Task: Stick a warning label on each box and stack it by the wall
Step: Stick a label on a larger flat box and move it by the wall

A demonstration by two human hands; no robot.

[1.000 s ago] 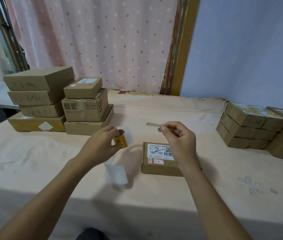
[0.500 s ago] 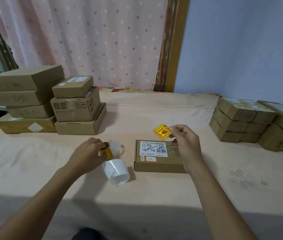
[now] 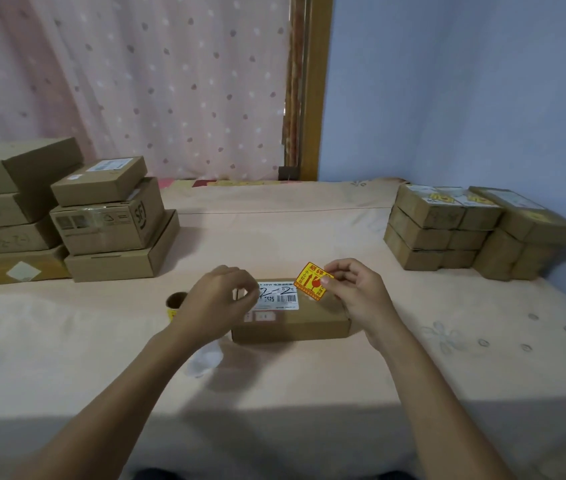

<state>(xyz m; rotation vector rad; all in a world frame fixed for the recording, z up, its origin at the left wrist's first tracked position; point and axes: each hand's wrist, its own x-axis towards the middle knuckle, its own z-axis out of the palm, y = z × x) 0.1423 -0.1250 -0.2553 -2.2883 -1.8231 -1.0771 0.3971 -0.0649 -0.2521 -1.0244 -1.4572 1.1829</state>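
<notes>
A flat cardboard box [image 3: 295, 323] with a white shipping label lies on the table in front of me. My right hand [image 3: 357, 292] pinches a yellow and red warning label [image 3: 311, 280] by its right edge, just above the box's top right area. My left hand [image 3: 217, 299] hovers over the box's left end with fingers curled and nothing in it. The label roll [image 3: 174, 304] stands on the table left of that hand, and its white backing strip [image 3: 205, 358] trails below my wrist.
Two stacks of unlabelled cardboard boxes [image 3: 111, 220] stand at the left. Stacked boxes with yellow labels [image 3: 447, 230] sit against the blue wall at the right. A pink dotted curtain [image 3: 136, 81] hangs behind the cloth-covered table [image 3: 447, 358].
My left hand has set the label roll down on the table and moved right over the box. My right hand has brought the peeled label down close to the box top.
</notes>
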